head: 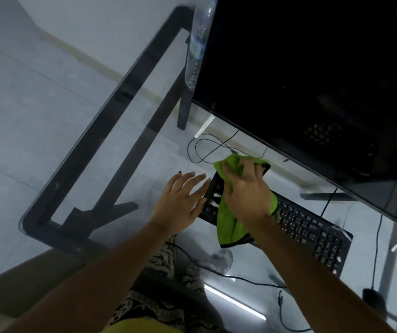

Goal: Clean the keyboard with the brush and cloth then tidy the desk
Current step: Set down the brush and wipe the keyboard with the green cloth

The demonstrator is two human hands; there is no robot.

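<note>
A black keyboard (312, 234) lies at an angle on the glass desk (111, 131), in front of the monitor. My right hand (245, 191) is shut on a green cloth (231, 224) and presses it onto the keyboard's left part. The cloth hangs over the keyboard's near edge. My left hand (180, 198) lies flat with fingers spread, its fingertips against the keyboard's left end. No brush is visible.
A large dark monitor (312, 80) fills the upper right. A clear plastic bottle (199, 42) stands behind its left edge. Thin black cables (204, 150) loop by the monitor. A black mouse (372, 299) sits at the lower right. The desk's black frame shows through the glass.
</note>
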